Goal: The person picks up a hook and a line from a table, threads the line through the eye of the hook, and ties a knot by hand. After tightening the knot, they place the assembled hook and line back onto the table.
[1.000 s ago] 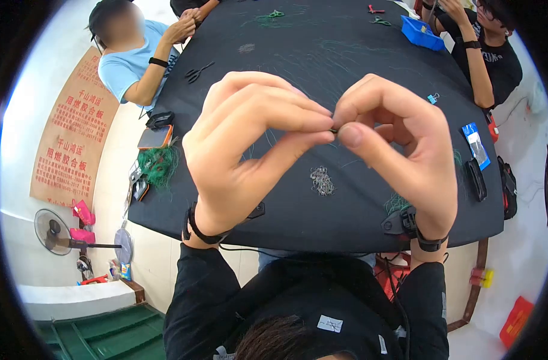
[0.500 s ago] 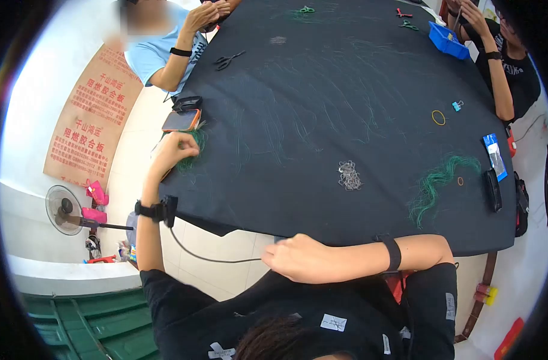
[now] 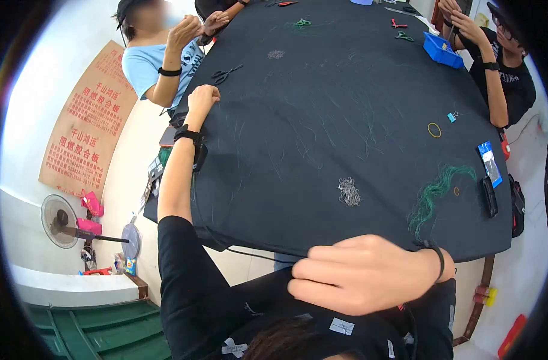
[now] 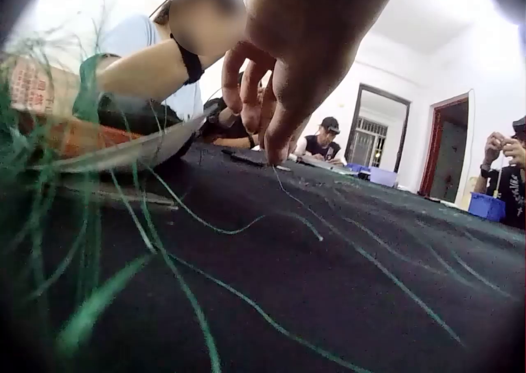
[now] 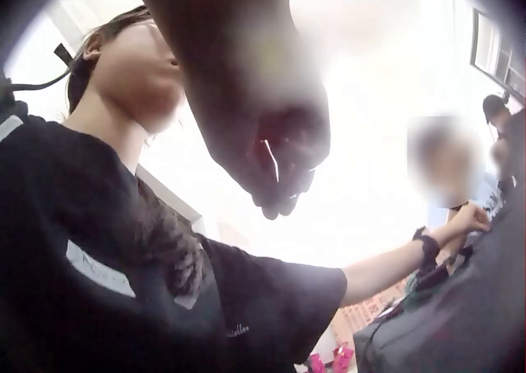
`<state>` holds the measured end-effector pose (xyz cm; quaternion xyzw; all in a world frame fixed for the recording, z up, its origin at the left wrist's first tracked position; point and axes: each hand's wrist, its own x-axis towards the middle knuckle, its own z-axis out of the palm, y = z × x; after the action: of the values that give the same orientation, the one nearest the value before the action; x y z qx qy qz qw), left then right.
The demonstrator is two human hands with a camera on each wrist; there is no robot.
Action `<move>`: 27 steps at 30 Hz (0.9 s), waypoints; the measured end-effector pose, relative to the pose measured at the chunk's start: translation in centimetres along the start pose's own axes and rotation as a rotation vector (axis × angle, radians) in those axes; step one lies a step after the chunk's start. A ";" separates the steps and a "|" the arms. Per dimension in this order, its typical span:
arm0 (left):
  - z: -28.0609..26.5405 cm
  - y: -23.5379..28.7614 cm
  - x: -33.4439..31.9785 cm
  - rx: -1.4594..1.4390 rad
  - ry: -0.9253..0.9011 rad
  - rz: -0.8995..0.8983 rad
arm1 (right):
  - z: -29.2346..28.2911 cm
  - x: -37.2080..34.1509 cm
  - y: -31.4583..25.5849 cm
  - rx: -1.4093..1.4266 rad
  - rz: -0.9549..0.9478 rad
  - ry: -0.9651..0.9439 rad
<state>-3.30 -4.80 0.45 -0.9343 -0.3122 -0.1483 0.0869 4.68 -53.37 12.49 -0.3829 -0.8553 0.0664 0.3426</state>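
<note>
Left hand (image 3: 203, 99) has advanced from the green tangle (image 3: 164, 157) to just short of the black scissors (image 3: 226, 74). Its fingers bend downward, tips pinching a green strand (image 4: 403, 282) that trails over the counter (image 3: 274, 210). Right hand (image 3: 358, 276) lies before the torso, fingers curled; whether it holds anything cannot be determined. Left forearm partly obstructs the counter's left edge. Metal pile (image 3: 349, 192) and green thread bundle (image 3: 433, 201) lie beyond the right hand.
</note>
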 end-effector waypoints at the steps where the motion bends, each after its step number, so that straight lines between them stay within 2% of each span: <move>1: 0.4 -0.2 0.4 -0.014 0.026 -0.003 | -0.7 -0.3 0.0 -0.019 0.012 0.035; 5: 1.5 -0.2 1.6 -0.097 0.049 -0.051 | -3.0 -1.0 0.2 -0.115 0.063 0.154; 8: 2.5 -0.7 1.9 -0.049 0.079 0.017 | -3.9 -1.4 0.7 -0.145 0.090 0.251; 12: 2.5 -0.4 1.9 -0.114 0.012 0.014 | -5.0 -1.2 1.1 -0.161 0.093 0.371; 16: 2.9 -0.9 2.0 -0.127 0.011 0.015 | -7.3 -2.3 1.3 -0.203 0.081 0.371; 19: 2.2 -0.7 1.8 -0.098 -0.010 -0.037 | -10.3 -4.0 0.7 -0.408 0.146 0.325; 21: 1.8 -0.4 1.9 -0.054 -0.051 -0.054 | -11.9 -5.7 -1.0 -0.526 0.385 0.414; 24: 0.8 1.0 2.2 0.042 -0.029 -0.036 | -13.8 -8.0 -1.0 -0.698 0.451 0.646; 26: -1.7 5.4 2.2 -0.082 -0.026 0.019 | -14.8 -9.4 -0.8 -0.775 0.464 0.802; 27: -3.5 9.1 1.7 -0.179 -0.020 0.117 | -15.1 -10.2 -0.7 -0.793 0.472 0.856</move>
<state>2.75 -11.97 3.61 -0.9565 -0.2433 -0.1608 0.0085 18.70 -63.25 18.74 -0.6519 -0.4944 -0.3412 0.4628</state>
